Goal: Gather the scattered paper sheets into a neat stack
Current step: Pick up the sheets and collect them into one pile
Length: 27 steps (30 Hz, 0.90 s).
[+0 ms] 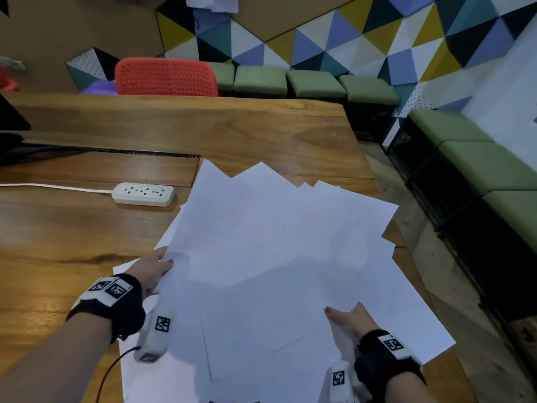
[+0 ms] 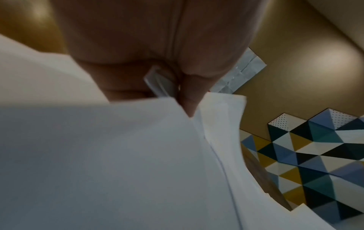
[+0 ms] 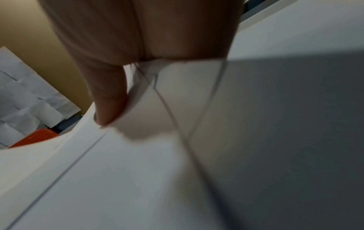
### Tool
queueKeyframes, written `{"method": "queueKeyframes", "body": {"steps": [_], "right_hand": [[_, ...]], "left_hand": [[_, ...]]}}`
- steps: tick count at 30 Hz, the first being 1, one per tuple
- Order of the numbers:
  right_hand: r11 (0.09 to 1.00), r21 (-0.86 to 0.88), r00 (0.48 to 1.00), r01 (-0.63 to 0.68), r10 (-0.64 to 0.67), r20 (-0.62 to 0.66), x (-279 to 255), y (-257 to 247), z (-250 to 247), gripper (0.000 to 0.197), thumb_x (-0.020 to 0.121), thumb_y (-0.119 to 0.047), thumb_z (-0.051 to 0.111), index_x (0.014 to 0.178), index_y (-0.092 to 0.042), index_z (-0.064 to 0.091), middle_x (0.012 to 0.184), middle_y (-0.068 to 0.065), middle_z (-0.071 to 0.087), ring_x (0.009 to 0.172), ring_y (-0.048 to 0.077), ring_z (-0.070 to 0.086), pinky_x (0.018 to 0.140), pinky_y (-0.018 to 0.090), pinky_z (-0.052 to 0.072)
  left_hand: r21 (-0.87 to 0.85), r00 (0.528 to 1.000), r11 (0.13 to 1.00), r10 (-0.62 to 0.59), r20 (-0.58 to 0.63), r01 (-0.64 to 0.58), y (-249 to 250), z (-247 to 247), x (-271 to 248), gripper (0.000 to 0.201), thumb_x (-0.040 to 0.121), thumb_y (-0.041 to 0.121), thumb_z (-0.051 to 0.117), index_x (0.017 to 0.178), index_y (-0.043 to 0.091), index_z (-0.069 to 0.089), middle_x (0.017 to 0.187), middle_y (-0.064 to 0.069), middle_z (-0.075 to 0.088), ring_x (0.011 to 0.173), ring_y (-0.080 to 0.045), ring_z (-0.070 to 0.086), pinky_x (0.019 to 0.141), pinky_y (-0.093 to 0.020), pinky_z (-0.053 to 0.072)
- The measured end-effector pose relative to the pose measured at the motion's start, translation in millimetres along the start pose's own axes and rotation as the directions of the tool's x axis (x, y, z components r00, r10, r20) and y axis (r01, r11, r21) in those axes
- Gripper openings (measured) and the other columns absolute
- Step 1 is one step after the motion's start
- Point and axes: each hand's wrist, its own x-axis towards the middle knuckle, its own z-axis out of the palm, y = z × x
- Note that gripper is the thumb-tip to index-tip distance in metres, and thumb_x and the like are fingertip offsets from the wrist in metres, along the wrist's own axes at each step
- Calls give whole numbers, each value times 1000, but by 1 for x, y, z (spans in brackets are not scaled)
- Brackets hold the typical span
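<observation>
Several white paper sheets (image 1: 276, 242) lie fanned and overlapping on the wooden table (image 1: 203, 126). My left hand (image 1: 158, 267) grips the pile's left edge, thumb on top and fingers hidden under the sheets. In the left wrist view the thumb (image 2: 190, 96) presses against the sheet edges (image 2: 216, 124). At the near right, my right hand (image 1: 347, 315) holds the pile the same way. In the right wrist view its thumb (image 3: 108, 102) pinches down on the top sheets (image 3: 177, 109). The sheets' corners point in different directions.
A white power strip (image 1: 143, 194) with its cord lies left of the papers. A red chair (image 1: 165, 77) and green stools (image 1: 316, 82) stand beyond the far table edge. The table's right edge runs close to the papers. A dark object (image 1: 11, 120) sits far left.
</observation>
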Motion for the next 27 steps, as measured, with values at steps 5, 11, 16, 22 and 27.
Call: {"method": "queueKeyframes", "body": {"steps": [5, 11, 16, 22, 27], "right_hand": [[999, -47, 1000, -22, 22, 6, 6, 3, -1, 83, 57, -31, 76, 122, 6, 41, 101, 12, 55, 91, 23, 56, 65, 29, 47], [999, 2, 999, -34, 34, -14, 2, 1, -2, 82, 68, -19, 79, 131, 11, 36, 132, 25, 50, 119, 36, 52, 95, 36, 41], [984, 170, 999, -49, 48, 12, 4, 3, -3, 67, 78, -5, 71, 131, 12, 34, 124, 22, 51, 122, 37, 48, 88, 32, 37], [968, 250, 997, 24, -40, 59, 6, 4, 0, 57, 52, -23, 90, 90, -1, 53, 70, 2, 59, 71, 18, 57, 61, 25, 43], [954, 293, 996, 58, -74, 42, 5, 3, -1, 43, 59, -22, 84, 84, 0, 58, 69, 3, 57, 67, 15, 55, 57, 23, 40]], "left_hand": [[22, 982, 998, -56, 181, 53, 4, 18, -16, 22, 92, 9, 50, 109, 4, 64, 87, -15, 74, 60, -23, 69, 48, -26, 52], [-166, 969, 963, -186, 161, 213, 12, 38, -6, 66, 77, 73, 43, 104, 17, 65, 100, -2, 67, 102, -21, 58, 100, -42, 39], [120, 988, 983, -144, 60, 136, 0, 39, 9, 40, 88, 36, 57, 106, 1, 64, 76, -8, 71, 64, -24, 63, 61, -27, 48], [243, 978, 953, -201, 53, 182, -2, 37, -2, 52, 85, 53, 52, 83, 3, 66, 71, -8, 68, 69, -27, 64, 65, -29, 52], [51, 994, 995, -88, -70, 91, 5, 29, -2, 31, 97, 32, 40, 88, 12, 61, 56, -4, 60, 40, -17, 54, 52, -24, 44]]}}
